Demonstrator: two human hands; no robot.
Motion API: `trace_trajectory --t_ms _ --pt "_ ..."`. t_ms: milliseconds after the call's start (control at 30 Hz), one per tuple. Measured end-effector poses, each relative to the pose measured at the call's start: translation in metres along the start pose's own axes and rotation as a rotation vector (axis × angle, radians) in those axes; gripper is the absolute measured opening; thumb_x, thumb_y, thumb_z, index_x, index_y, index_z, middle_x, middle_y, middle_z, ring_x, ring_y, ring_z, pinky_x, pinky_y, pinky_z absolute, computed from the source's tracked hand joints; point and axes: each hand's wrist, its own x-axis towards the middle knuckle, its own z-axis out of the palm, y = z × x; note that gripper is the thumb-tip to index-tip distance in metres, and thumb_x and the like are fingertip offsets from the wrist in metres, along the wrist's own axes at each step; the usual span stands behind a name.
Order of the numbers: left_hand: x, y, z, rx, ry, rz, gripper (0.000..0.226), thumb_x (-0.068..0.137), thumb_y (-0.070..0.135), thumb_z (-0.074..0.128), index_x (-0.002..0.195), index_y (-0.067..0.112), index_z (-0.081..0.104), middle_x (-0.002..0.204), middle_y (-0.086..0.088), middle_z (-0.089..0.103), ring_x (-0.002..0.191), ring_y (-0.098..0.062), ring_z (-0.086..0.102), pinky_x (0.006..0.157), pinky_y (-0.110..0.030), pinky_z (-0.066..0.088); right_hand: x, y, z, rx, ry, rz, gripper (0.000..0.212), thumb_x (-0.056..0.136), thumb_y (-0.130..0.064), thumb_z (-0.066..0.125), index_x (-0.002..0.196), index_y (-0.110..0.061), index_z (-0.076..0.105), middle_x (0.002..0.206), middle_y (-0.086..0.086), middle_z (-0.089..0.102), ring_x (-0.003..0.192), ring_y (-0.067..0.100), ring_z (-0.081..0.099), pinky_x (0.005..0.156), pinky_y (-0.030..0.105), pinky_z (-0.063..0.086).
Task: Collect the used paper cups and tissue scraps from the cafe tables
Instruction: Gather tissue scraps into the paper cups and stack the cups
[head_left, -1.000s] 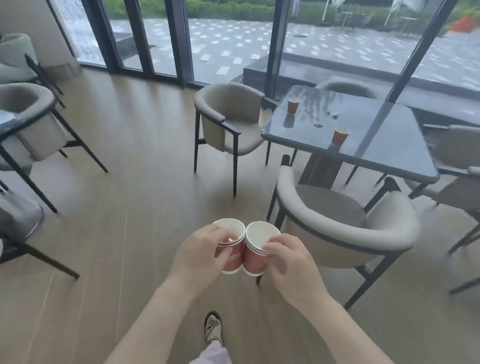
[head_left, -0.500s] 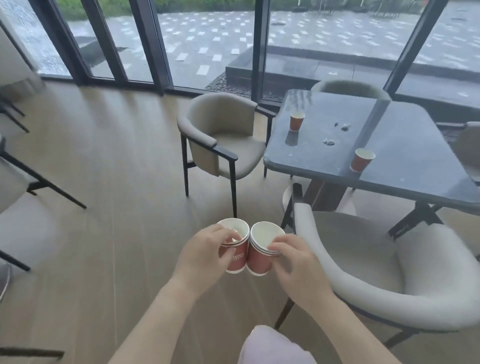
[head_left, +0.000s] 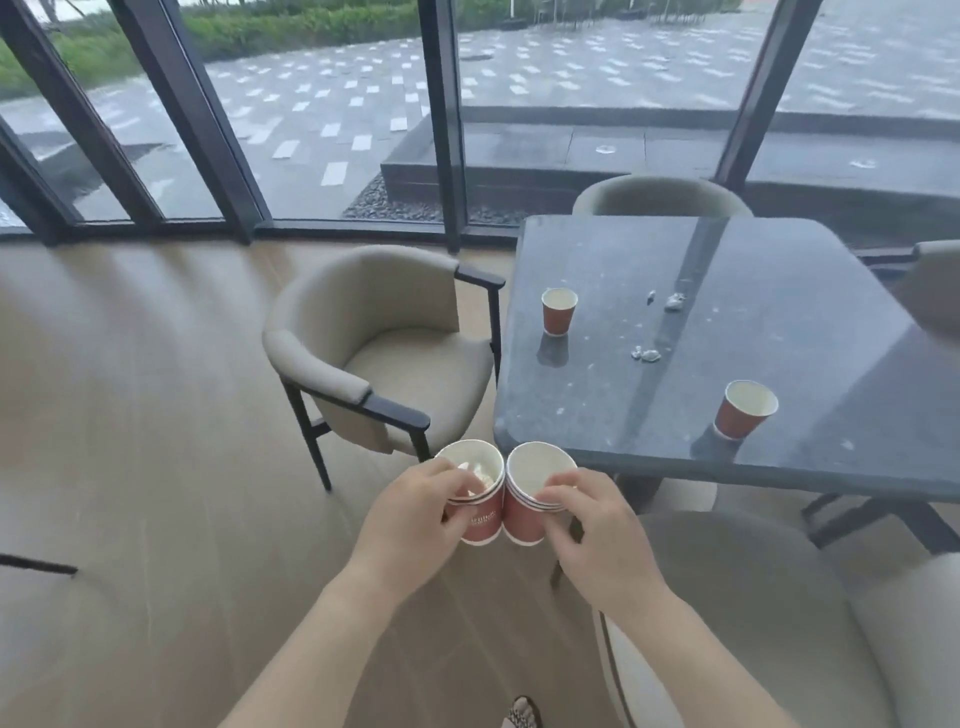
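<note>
Paper cups in two nested stacks sit low in the frame's centre, sides touching: the left hand (head_left: 410, 525) is closed around the left stack (head_left: 475, 499), which holds crumpled white scraps, while the right hand (head_left: 597, 540) pinches the right stack (head_left: 530, 501) at its rim. Print on the left stack is too blurred to read. Upper right, two more red cups (head_left: 558, 310) (head_left: 744, 409) and small tissue scraps (head_left: 645, 355) lie on the glossy dark stone table (head_left: 613, 415). Padded beige chairs (head_left: 384, 348) ring it, some cut off.
</note>
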Motion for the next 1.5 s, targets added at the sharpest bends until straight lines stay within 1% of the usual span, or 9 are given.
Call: trace_trajectory --t_ms 167,333,433,600,767,867,967,1200,1500 --pt "0.082 0.007 0.018 -0.006 -0.071 0.085 0.013 0.077 0.019 0.071 0.088 0.025 0.067 0.089 0.016 0.061 0.085 -0.012 0.059 0.071 -0.030 0.049 0.050 0.039 -0.005 -0.036 0.049 0.105 0.013 0.075 -0.005 0.072 0.084 -0.015 0.071 0.100 -0.001 0.063 0.096 0.016 0.058 0.077 0.023 0.046" --pt "0.157 0.012 0.048 0.018 -0.168 0.163 0.009 0.077 0.025 0.069 0.084 0.028 0.065 0.086 0.018 0.057 0.084 -0.008 0.055 0.060 -0.016 0.033 0.085 0.082 -0.009 -0.084 0.101 0.225 0.013 0.071 -0.009 0.076 0.078 -0.016 0.068 0.096 -0.003 0.063 0.093 0.016 0.058 0.080 0.011 0.035" --pt "0.204 0.014 0.068 0.003 -0.255 0.240 0.009 0.077 0.027 0.070 0.084 0.026 0.064 0.090 0.014 0.061 0.085 -0.010 0.057 0.066 -0.024 0.041 0.109 0.106 -0.011 -0.123 0.129 0.314 0.013 0.071 -0.012 0.077 0.079 -0.016 0.067 0.098 -0.004 0.063 0.096 0.015 0.056 0.079 0.012 0.036" --pt "0.282 0.015 0.100 0.043 -0.411 0.392 0.014 0.081 0.024 0.065 0.094 0.029 0.062 0.097 0.016 0.060 0.090 -0.010 0.057 0.075 -0.034 0.049 0.148 0.140 -0.010 -0.202 0.171 0.462 0.012 0.074 -0.022 0.074 0.079 -0.015 0.066 0.099 -0.004 0.062 0.099 0.016 0.053 0.076 0.032 0.048" --pt "0.356 0.021 0.125 0.064 -0.530 0.541 0.020 0.078 0.014 0.059 0.094 0.025 0.061 0.098 0.014 0.059 0.094 -0.013 0.054 0.071 -0.031 0.046 0.183 0.166 -0.004 -0.241 0.270 0.575 0.009 0.074 -0.016 0.073 0.078 -0.018 0.065 0.095 -0.006 0.062 0.095 0.015 0.053 0.077 0.016 0.036" --pt "0.391 0.019 0.139 0.087 -0.578 0.628 0.020 0.078 0.013 0.059 0.097 0.021 0.062 0.100 0.010 0.061 0.096 -0.017 0.054 0.073 -0.032 0.046 0.203 0.182 0.004 -0.267 0.335 0.640 0.008 0.076 -0.015 0.071 0.079 -0.018 0.064 0.097 -0.007 0.061 0.098 0.011 0.051 0.075 0.015 0.035" --pt "0.413 0.012 0.147 0.149 -0.608 0.673 0.021 0.081 0.015 0.056 0.100 0.024 0.060 0.104 0.010 0.060 0.098 -0.017 0.054 0.072 -0.032 0.047 0.216 0.190 0.017 -0.286 0.348 0.684 0.004 0.079 -0.015 0.068 0.082 -0.016 0.066 0.102 -0.005 0.061 0.100 0.013 0.051 0.075 0.017 0.037" --pt "0.440 -0.018 0.157 0.270 -0.639 0.685 0.020 0.083 0.019 0.056 0.101 0.026 0.060 0.105 0.010 0.061 0.099 -0.018 0.057 0.074 -0.036 0.049 0.239 0.203 0.040 -0.285 0.274 0.741 0.005 0.082 -0.018 0.065 0.080 -0.013 0.066 0.106 -0.003 0.060 0.104 0.014 0.049 0.072 0.010 0.025" --pt "0.457 -0.032 0.177 0.368 -0.659 0.721 0.017 0.086 0.026 0.054 0.103 0.024 0.058 0.108 0.005 0.059 0.100 -0.021 0.056 0.075 -0.036 0.048 0.252 0.218 0.049 -0.295 0.172 0.845 0.012 0.079 -0.025 0.070 0.078 -0.014 0.065 0.101 -0.006 0.058 0.100 0.014 0.047 0.073 0.019 0.034"
